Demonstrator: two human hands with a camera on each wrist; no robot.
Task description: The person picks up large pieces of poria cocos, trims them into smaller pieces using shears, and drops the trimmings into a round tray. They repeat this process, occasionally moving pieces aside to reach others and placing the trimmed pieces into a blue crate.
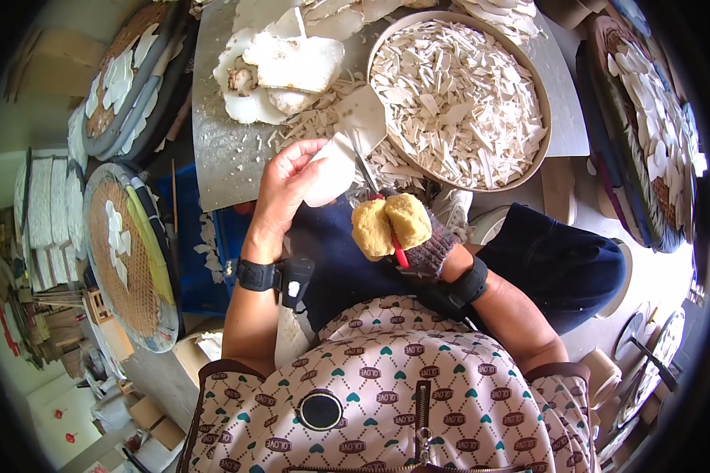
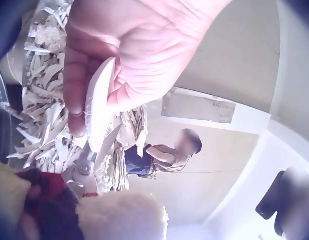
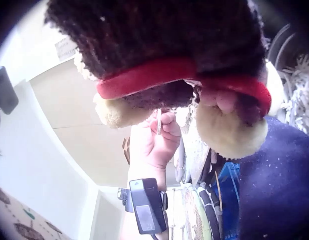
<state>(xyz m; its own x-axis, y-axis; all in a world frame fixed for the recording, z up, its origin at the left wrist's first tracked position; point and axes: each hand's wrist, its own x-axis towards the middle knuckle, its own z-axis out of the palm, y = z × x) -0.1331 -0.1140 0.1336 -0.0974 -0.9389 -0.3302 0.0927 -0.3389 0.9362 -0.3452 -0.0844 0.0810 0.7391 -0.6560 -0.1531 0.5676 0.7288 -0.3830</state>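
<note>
Thumb and fingers of the left hand [image 1: 288,180] pinch a flat white piece [image 1: 329,175], which shows edge-on in the left wrist view [image 2: 98,107]. The right hand [image 1: 438,246], in a dark knitted glove [image 3: 154,35], grips scissors [image 1: 363,164] with red handles [image 3: 149,75] and yellow foam [image 1: 406,221] around them. The blades lie against the white piece; how far they stand apart cannot be told. Past them is a second pale flat area [image 1: 363,117]; whether it belongs to the same piece is unclear. Foam and glove hide most right fingers.
A round tray [image 1: 546,118] of white slivers stands on a metal sheet [image 1: 221,158], beside large white chunks [image 1: 300,67]. Woven racks [image 1: 134,292] with white pieces stand at both sides. A blue crate [image 1: 193,276] is left of the lap. Another person [image 2: 164,155] is in the background.
</note>
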